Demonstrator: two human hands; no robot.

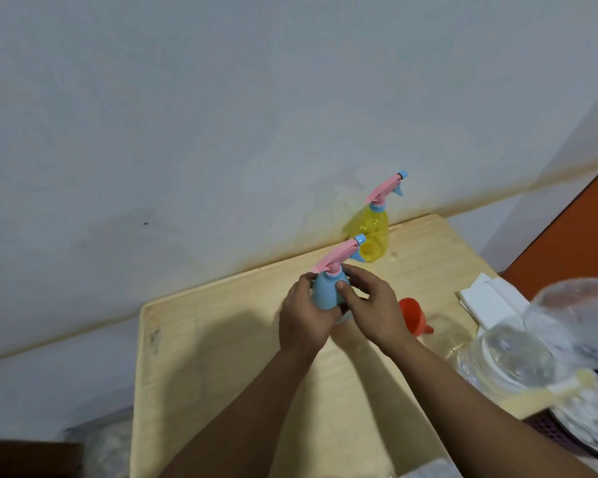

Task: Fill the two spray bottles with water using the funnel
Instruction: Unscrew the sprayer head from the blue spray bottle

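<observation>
A blue spray bottle [327,293] with a pink trigger head stands on the wooden table [221,357], held between both hands. My left hand [304,315] grips its body from the left. My right hand [370,305] holds it from the right, thumb against the bottle's shoulder just under the collar. Behind it, near the wall, stands a yellow spray bottle [372,236] with the same pink head screwed on. An orange-red funnel [415,315] lies on its side just right of my right hand.
At the table's right edge sit a large clear water bottle [518,360], blurred, and a second clear container [580,305] behind it. Folded white paper [491,298] lies at the back right. A dark basket [567,439] is at the right.
</observation>
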